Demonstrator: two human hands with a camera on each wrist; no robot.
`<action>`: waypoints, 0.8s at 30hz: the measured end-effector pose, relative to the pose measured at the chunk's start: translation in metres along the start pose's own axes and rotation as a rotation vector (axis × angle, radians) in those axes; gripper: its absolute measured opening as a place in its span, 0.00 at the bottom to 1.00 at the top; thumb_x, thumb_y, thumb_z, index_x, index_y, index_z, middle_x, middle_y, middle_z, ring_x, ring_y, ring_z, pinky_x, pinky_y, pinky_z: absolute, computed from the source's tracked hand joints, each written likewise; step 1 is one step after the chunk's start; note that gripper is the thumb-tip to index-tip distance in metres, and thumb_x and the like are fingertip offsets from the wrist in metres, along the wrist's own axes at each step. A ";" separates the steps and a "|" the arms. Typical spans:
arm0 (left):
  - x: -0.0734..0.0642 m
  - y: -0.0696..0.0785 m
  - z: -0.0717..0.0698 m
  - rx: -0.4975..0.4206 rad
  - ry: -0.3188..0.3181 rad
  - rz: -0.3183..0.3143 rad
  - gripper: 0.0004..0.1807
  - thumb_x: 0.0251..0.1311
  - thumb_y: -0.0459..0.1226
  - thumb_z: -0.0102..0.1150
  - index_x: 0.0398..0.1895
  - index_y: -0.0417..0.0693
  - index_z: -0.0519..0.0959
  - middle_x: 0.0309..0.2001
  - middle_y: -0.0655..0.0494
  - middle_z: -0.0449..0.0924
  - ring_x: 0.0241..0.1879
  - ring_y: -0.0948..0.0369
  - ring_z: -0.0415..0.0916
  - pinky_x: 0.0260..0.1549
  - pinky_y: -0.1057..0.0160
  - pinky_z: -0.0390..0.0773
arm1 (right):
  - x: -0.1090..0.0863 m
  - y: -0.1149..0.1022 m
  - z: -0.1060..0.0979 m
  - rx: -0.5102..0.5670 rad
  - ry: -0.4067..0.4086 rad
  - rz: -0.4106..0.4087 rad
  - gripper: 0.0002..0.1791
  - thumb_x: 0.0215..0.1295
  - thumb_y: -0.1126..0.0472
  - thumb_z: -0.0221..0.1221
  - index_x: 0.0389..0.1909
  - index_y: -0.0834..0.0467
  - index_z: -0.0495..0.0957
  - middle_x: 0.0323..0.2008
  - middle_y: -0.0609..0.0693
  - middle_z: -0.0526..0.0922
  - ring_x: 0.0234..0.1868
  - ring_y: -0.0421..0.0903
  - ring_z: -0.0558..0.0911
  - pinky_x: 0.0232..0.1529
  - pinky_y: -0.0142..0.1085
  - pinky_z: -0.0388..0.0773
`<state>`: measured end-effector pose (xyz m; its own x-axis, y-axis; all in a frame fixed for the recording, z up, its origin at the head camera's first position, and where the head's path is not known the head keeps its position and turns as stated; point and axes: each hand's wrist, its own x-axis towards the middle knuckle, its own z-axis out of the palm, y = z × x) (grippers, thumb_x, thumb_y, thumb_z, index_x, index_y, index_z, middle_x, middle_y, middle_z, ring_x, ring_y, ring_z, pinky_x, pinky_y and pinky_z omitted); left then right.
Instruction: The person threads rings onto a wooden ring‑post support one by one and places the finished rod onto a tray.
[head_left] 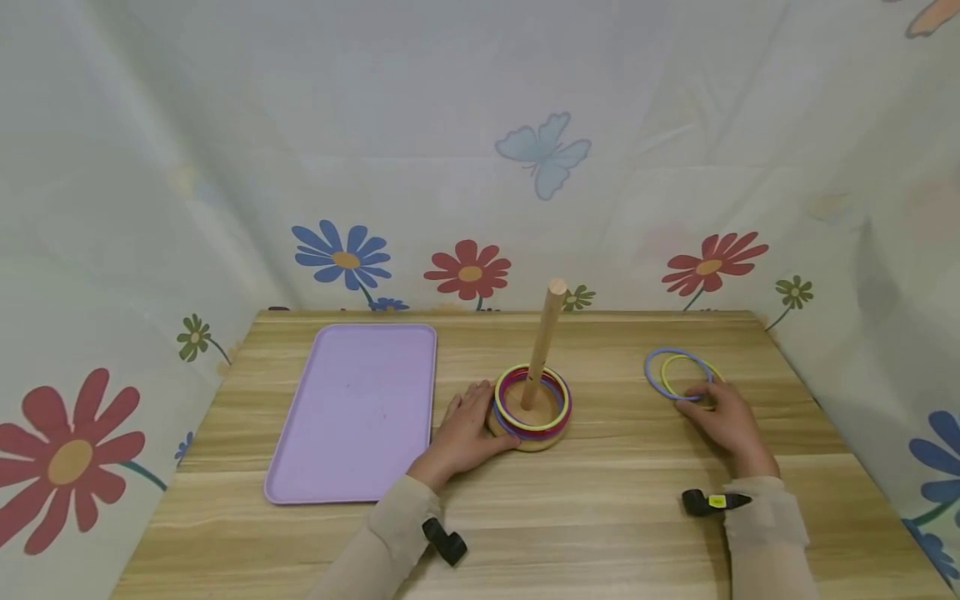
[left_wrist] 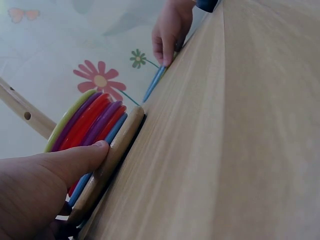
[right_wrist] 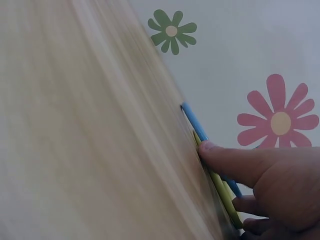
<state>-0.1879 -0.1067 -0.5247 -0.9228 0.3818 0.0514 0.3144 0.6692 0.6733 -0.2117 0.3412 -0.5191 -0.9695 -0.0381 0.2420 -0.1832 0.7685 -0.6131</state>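
Note:
A wooden ring stacker, with an upright peg (head_left: 544, 342) and a round base (left_wrist: 112, 162), stands on the table. Yellow, purple, red and blue rings (left_wrist: 82, 122) lie stacked around the peg. My left hand (head_left: 468, 429) holds the base from its left side, thumb at the near edge by the lowest blue ring. Over on the right, my right hand (head_left: 723, 421) pinches the near edge of a loose blue ring (head_left: 651, 379) between thumb and fingers. A loose yellow ring (right_wrist: 220, 192) overlaps it from below, close against the tabletop.
A purple tray (head_left: 352, 408) lies left of the stacker. The wooden table (head_left: 600, 508) ends at a flower-printed curtain (head_left: 420, 150) behind and at both sides. Each wrist wears a cuff with a small black camera (head_left: 445, 542).

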 end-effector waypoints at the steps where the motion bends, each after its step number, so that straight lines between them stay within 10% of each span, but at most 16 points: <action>1: 0.000 0.000 0.000 0.001 0.000 0.000 0.57 0.61 0.59 0.72 0.84 0.42 0.56 0.82 0.37 0.55 0.83 0.44 0.45 0.81 0.41 0.40 | 0.000 -0.001 0.000 -0.002 0.003 0.002 0.14 0.64 0.64 0.72 0.42 0.71 0.83 0.49 0.74 0.81 0.56 0.74 0.76 0.54 0.61 0.71; 8: 0.000 0.000 -0.001 0.004 -0.001 0.001 0.57 0.61 0.59 0.72 0.84 0.43 0.55 0.82 0.38 0.55 0.83 0.44 0.45 0.81 0.41 0.40 | -0.001 0.000 0.002 -0.013 0.026 0.009 0.13 0.65 0.64 0.72 0.41 0.69 0.82 0.46 0.70 0.81 0.50 0.67 0.78 0.49 0.57 0.72; 15: 0.000 0.000 -0.001 -0.002 0.005 0.006 0.57 0.61 0.59 0.72 0.85 0.44 0.55 0.82 0.38 0.56 0.83 0.45 0.46 0.81 0.42 0.40 | 0.000 0.001 0.000 0.085 0.021 0.127 0.18 0.70 0.58 0.70 0.47 0.69 0.80 0.72 0.81 0.62 0.75 0.81 0.58 0.73 0.71 0.57; 24: 0.000 -0.002 0.001 -0.005 0.008 0.008 0.58 0.61 0.60 0.72 0.85 0.43 0.55 0.82 0.38 0.55 0.83 0.45 0.46 0.81 0.42 0.41 | -0.003 -0.004 0.000 0.201 0.077 0.133 0.18 0.68 0.60 0.71 0.48 0.69 0.80 0.74 0.80 0.59 0.78 0.77 0.55 0.76 0.68 0.52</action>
<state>-0.1880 -0.1076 -0.5264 -0.9220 0.3819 0.0629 0.3207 0.6628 0.6767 -0.2086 0.3385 -0.5172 -0.9735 0.1092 0.2007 -0.0909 0.6206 -0.7788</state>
